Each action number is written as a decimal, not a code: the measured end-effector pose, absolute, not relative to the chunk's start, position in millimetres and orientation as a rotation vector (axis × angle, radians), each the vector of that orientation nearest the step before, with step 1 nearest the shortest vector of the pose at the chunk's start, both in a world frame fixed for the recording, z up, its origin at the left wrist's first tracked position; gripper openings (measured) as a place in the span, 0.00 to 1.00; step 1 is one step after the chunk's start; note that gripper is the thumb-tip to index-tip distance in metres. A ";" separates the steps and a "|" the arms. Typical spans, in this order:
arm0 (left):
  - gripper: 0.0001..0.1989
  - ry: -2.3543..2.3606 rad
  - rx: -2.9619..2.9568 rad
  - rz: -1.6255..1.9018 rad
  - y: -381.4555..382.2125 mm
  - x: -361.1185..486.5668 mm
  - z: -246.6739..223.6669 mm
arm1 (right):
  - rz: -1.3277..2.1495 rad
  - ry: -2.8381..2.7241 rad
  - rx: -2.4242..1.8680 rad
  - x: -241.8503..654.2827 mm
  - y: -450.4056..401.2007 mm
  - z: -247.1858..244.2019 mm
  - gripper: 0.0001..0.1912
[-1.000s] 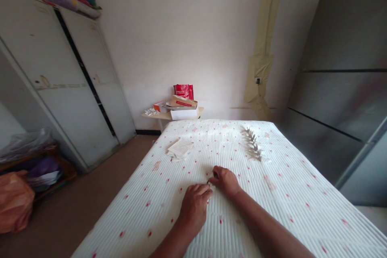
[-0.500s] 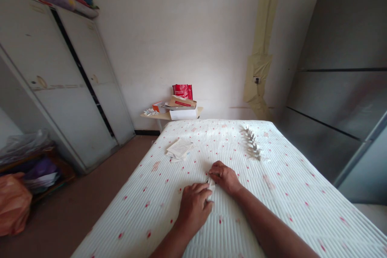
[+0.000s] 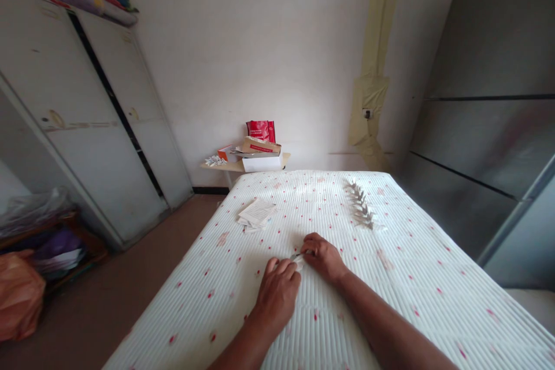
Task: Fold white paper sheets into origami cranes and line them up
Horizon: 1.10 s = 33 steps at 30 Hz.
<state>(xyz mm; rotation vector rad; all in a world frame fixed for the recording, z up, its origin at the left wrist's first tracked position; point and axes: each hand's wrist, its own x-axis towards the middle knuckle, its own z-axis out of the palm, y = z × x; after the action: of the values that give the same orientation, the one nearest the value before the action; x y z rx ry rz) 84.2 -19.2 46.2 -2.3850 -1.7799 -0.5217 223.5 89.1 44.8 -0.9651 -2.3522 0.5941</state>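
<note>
A small piece of folded paper (image 3: 299, 261) is held low over the bed between my two hands. My left hand (image 3: 277, 295) has its fingers bent over the near left side of the paper and covers part of it. With thumb and fingers pinched together, my right hand (image 3: 321, 254) grips the right end. Beyond my left hand lies a loose stack of printed paper sheets (image 3: 257, 213). Off to the right, several folded paper figures, shaped like cranes (image 3: 359, 205), stand in a row.
The bed (image 3: 338, 324) has a striped white cover with red spots. Past its far edge, a small table (image 3: 236, 167) bears a white box (image 3: 262, 163), a red bag (image 3: 261, 131) and several small white pieces (image 3: 215, 160). Cabinets (image 3: 108, 127) stand to the left.
The folded paper has turned from pointing away from me to lying more sideways. My left hand has shifted slightly and its fingers have drawn together; my right hand has barely moved.
</note>
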 end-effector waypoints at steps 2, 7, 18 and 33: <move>0.10 -1.834 -2.354 -0.534 -23.1 87.3 44.5 | 0.628 -2.341 -0.978 223.7 88.4 45.7 0.10; 0.15 -1.922 -2.349 -0.535 -25.7 87.0 45.1 | 0.732 -2.348 -0.994 225.1 89.6 46.4 0.04; 0.16 -1.981 -2.341 -0.512 -25.6 90.6 56.5 | 0.663 -2.328 -1.046 226.4 91.3 48.6 0.09; 0.22 -1.988 -2.345 -0.492 -24.8 89.1 51.3 | 0.526 -2.383 -1.402 224.9 97.9 54.2 0.05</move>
<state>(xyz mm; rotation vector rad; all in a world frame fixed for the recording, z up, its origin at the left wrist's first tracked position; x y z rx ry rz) 89.1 -24.8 51.3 -2.3451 -1.9885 -0.4917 224.9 97.9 54.2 -1.4024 -2.3827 0.5256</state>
